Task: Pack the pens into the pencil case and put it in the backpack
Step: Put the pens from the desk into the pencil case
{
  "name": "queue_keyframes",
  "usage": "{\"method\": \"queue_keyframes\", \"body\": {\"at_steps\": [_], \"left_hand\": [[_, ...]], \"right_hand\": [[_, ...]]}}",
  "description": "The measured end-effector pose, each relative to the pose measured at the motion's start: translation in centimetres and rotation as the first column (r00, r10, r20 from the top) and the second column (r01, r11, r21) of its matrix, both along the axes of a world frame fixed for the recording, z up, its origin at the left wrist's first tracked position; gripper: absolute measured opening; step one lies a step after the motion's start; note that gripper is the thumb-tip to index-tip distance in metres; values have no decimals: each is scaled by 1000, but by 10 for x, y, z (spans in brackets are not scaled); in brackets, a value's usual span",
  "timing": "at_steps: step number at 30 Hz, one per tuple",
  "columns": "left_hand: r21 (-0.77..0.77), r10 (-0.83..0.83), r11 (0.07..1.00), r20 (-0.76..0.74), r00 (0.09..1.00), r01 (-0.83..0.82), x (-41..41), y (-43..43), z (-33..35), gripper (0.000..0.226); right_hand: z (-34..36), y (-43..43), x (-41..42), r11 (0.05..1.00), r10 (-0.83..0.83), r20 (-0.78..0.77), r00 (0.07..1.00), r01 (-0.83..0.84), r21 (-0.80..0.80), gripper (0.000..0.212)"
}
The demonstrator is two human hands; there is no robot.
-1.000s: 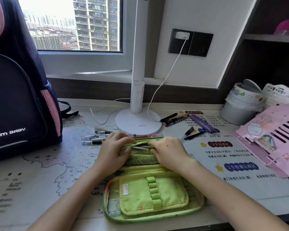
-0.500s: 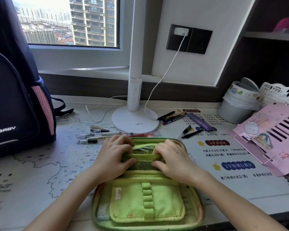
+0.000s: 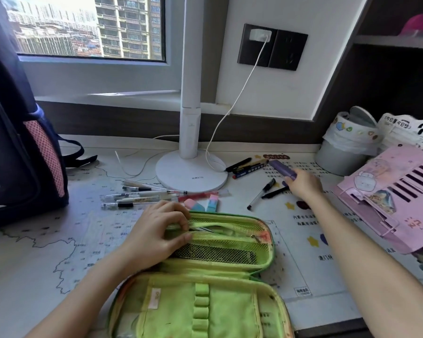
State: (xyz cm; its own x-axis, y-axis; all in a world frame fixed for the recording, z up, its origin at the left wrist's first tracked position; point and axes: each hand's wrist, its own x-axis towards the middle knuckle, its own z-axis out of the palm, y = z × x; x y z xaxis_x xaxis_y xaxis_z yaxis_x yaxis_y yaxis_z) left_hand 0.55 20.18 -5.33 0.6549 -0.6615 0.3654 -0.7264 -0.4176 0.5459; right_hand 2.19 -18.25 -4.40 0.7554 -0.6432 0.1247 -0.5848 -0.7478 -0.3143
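Observation:
The green pencil case (image 3: 226,250) lies open at the desk's front edge. My left hand (image 3: 156,237) pinches the zip edge of its mesh pocket and holds the pocket apart. Far to the right, my right hand (image 3: 303,185) has its fingers closed on the near end of a purple pen (image 3: 280,168). Two black pens (image 3: 263,193) lie just left of that hand. Several clear pens (image 3: 137,198) lie in a row behind my left hand, and a few more pens (image 3: 246,167) rest by the lamp base. The dark backpack (image 3: 15,154) stands at the far left.
A white desk lamp (image 3: 191,176) stands at the back centre with a cable running to the wall socket. Pink and blue erasers (image 3: 211,203) sit just behind the case. A pink book stand (image 3: 388,198) and a lined white bin (image 3: 340,152) fill the right side.
My right hand left the pencil case pocket and reached right and back to the purple pen. My left hand stayed on the pocket edge.

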Motion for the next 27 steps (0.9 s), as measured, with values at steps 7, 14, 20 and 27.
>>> {"method": "queue_keyframes", "body": {"at_steps": [7, 14, 20, 27], "left_hand": [[-33, -4, 999, -48, 999, 3, 2, 0, -1, 36], [-95, -16, 995, 30, 999, 19, -3, 1, 1, 23], [-109, 32, 994, 121, 992, -19, -10, 1, 5, 32], [-97, 43, 995, 151, 988, -29, -14, 1, 4, 13]], "right_hand": [[-2, -20, 16, 1000, -14, 145, 989, 17, -21, 29], [43, -2, -54, 713, -251, 608, 753, -281, 642, 26], [63, 76, -107, 377, 85, 544, 835, -532, 758, 21], [54, 140, -103, 515, 560, 152, 815, -486, 706, 17]]}}
